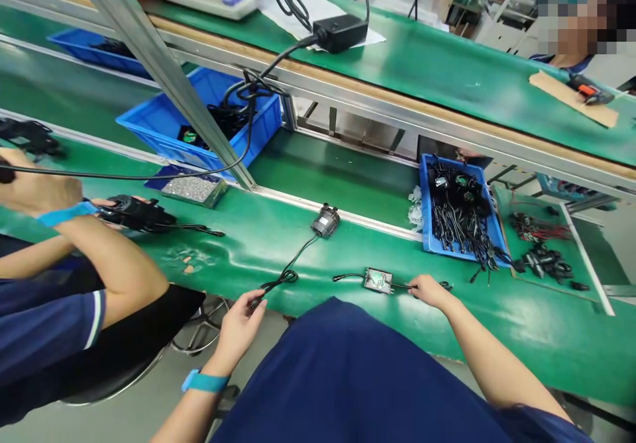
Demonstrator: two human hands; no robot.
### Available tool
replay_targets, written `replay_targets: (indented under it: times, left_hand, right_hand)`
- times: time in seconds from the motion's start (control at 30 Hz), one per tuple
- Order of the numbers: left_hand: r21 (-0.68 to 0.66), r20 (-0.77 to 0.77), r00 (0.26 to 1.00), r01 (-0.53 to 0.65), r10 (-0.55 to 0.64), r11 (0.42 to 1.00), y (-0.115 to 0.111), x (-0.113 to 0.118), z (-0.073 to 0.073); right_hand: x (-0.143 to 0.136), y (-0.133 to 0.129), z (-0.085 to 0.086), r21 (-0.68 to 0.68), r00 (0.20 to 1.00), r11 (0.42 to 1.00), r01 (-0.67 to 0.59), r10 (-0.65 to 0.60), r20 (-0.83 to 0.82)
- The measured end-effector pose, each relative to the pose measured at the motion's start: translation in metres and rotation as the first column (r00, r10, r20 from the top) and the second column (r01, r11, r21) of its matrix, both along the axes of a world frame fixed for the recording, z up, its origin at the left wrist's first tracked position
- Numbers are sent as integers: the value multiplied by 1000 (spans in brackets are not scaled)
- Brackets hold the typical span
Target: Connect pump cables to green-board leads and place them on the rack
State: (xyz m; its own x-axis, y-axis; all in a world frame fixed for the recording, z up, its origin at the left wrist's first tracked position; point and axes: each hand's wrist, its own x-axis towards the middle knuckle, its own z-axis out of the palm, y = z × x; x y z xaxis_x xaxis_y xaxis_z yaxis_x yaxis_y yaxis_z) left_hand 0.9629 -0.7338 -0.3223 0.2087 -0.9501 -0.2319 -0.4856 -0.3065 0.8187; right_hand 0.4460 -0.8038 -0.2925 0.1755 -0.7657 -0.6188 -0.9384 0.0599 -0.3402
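My left hand (pixel 243 324) is closed on a black cable (pixel 287 276) at the front edge of the green bench. That cable runs up, partly coiled, to a small black device (pixel 326 220) lying near the bench's back rail. My right hand (pixel 429 291) pinches another black cable (pixel 401 287) close to the bench top. This one leads left into a small rectangular unit (pixel 378 280) with a pale face and a green patch, lying flat. From the unit's left side a short cable with a plug (pixel 348 276) sticks out.
A blue bin (pixel 462 255) of black cabled parts stands at the right, beside loose black parts (pixel 544 262). Another blue bin (pixel 149 135) sits behind a slanting metal post (pixel 163 65). A co-worker's arm (pixel 119 251) works at the left near a tray of small parts (pixel 191 190).
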Motion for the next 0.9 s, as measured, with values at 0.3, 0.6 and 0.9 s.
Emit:
replay_targets:
  times: [0.3,0.6,0.9]
  left_hand:
    - [-326,-5,972,222,-236,919,-42,-71,43]
    - [-203,-82,944,297,-319,933,-48,-95,42]
    - [-292,99,863,500,-495,815,-46,-105,47]
  right_hand:
    - [104,-5,-42,-257,994,966,19,-46,-103]
    - [169,-16,-55,-163,928,985,-49,105,358]
    - [169,7,30,-104,573,959,263,-69,817]
